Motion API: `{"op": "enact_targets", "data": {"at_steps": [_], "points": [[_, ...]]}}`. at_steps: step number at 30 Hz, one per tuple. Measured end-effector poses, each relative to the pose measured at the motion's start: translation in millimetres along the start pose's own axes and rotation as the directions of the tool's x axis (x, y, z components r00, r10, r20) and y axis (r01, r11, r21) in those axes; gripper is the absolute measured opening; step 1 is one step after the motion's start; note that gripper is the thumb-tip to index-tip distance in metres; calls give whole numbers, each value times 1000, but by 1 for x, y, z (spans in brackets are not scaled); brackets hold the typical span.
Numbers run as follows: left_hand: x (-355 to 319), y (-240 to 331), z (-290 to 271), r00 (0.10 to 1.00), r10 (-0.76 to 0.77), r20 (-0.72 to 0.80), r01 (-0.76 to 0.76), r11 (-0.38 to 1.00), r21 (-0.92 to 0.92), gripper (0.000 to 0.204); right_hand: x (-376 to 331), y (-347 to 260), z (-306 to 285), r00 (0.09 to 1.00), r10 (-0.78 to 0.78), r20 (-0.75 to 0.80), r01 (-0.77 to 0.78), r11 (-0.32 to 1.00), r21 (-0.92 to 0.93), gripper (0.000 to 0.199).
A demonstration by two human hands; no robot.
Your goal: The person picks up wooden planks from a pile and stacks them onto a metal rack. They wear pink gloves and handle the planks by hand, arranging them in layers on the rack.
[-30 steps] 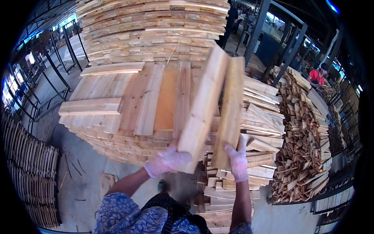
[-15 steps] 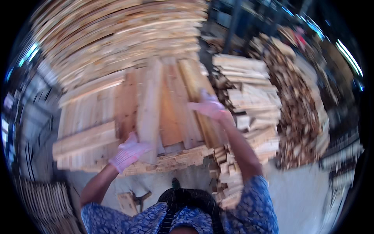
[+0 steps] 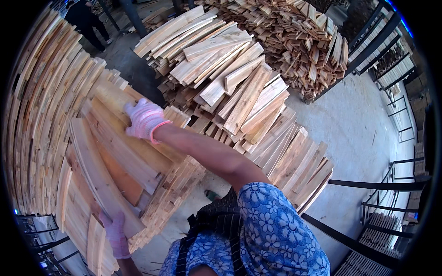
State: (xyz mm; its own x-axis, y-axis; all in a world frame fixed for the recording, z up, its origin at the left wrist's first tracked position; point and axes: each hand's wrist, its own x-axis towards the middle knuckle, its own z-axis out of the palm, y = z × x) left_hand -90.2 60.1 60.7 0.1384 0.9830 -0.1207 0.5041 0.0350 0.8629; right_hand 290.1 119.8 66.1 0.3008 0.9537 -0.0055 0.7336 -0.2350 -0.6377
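My right hand [image 3: 145, 118], in a pale pink knitted glove, is closed at the edge of a yellowish wooden board [image 3: 152, 154], which looks blurred; its fingertips are partly hidden. Lower left, my left hand [image 3: 116, 235] wears a similar glove. It rests at the near end of a long pale board [image 3: 99, 161], thumb and fingers apart. Between these two lie a greyish plank [image 3: 122, 147] and an orange-brown board [image 3: 120, 177]. All of them lie slanted on top of a layered stack of boards [image 3: 168, 193].
A tall board stack [image 3: 39, 115] rises at the left. To the right, loose planks [image 3: 239, 96] are piled, with a large heap of short wood pieces [image 3: 290, 41] behind. Another person [image 3: 87, 20] stands far left. Black metal rails [image 3: 377, 186] cross the right side.
My view has swung to the right, so the stack now sits at the left. My right hand, earlier spread over the yellowish board, is now closed at its edge. My left hand stays by the pale board's end.
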Motion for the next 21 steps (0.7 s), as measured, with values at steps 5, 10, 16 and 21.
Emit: {"op": "enact_targets", "data": {"at_steps": [5, 10, 16, 21], "points": [[-13, 28, 16, 999, -22, -28, 23, 999, 38, 86, 35, 69, 11, 992, -68, -111, 68, 998, 3, 42], [9, -2, -4, 998, -63, -6, 63, 984, 168, 87, 51, 64, 37, 989, -73, -128, 79, 996, 38, 36], [56, 41, 11, 972, -236, -7, 236, 972, 10, 90, 17, 109, -50, 989, -101, -105, 127, 950, 286, 41], [61, 40, 29, 979, -184, -81, 191, 978, 84, 86, -31, 330, -37, 543, 667, -510, -556, 741, 378, 86]]}}
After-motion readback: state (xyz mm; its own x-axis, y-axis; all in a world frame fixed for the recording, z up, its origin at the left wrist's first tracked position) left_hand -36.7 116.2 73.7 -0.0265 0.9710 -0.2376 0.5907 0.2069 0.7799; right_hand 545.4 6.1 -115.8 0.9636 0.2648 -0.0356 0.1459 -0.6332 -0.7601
